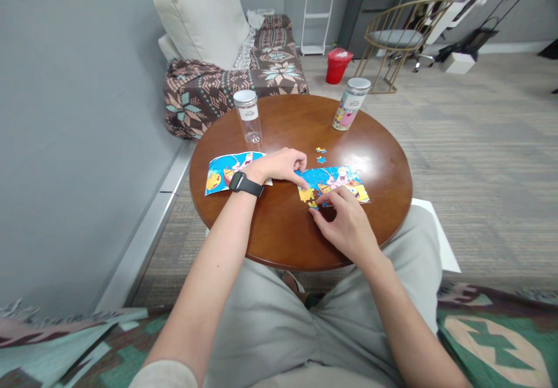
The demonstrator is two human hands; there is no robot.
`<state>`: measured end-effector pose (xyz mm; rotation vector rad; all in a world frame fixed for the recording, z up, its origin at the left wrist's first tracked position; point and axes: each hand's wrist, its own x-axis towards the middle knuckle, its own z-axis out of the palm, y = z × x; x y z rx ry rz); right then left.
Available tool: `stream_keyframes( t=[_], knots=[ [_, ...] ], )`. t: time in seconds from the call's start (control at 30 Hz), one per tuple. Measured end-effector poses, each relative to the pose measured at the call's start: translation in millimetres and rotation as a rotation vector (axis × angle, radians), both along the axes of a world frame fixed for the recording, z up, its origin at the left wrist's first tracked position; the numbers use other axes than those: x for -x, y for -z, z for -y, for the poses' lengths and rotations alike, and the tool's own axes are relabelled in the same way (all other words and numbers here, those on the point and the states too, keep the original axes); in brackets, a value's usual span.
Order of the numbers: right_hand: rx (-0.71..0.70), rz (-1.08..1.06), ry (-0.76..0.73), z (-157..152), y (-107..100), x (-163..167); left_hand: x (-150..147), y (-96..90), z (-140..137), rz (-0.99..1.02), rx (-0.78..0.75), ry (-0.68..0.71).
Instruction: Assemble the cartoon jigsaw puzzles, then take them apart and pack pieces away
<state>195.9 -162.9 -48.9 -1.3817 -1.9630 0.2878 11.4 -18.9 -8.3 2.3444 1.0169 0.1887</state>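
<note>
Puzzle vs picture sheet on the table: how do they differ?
The puzzle is built of pieces and looks jagged near its lower left; the picture sheet shows no piece seams.
The puzzle is at the fingers of the left hand and right hand; the picture sheet is partly hidden by the left wrist.
Shared: both lie on the brown table and show a largely blue cartoon scene.

The left forearm (209,283) reaches over the bench's (279,237) near-left edge, the left hand (281,164) palm down, fingers loosely curled, thumb extended. The right forearm (405,306) crosses the near-right edge, the right hand (349,225) angled inward, thumb and index fingertips close together.
</note>
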Motion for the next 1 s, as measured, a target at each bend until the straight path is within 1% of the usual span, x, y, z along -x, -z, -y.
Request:
stream_keyframes(
  t=[0.1,0.2,0.33,0.43,0.6,1.0],
  knots=[
    [-0.011,-0.030,0.013,-0.4,-0.8,-0.7,-0.2,0.2,-0.2,-0.005,0.001,0.005],
    [-0.057,-0.071,0.047,-1.7,-0.4,-1.5,0.0,1.4,-1.2,-0.008,-0.009,0.010],
    [-0.077,-0.076,0.070,-3.1,1.1,-2.3,0.1,1.6,-1.0,-0.014,-0.018,0.010],
    [-0.051,-0.059,0.058,-2.4,1.0,-2.5,-0.2,0.1,0.4,-0.017,-0.013,0.006],
    [-0.005,-0.008,-0.002,0.1,-0.3,-2.5,-0.8,-0.4,0.4,-0.008,-0.015,0.009],
    [-0.011,0.035,-0.034,-0.3,2.0,-2.9,0.1,0.1,-0.2,-0.008,-0.016,0.010]
  ],
)
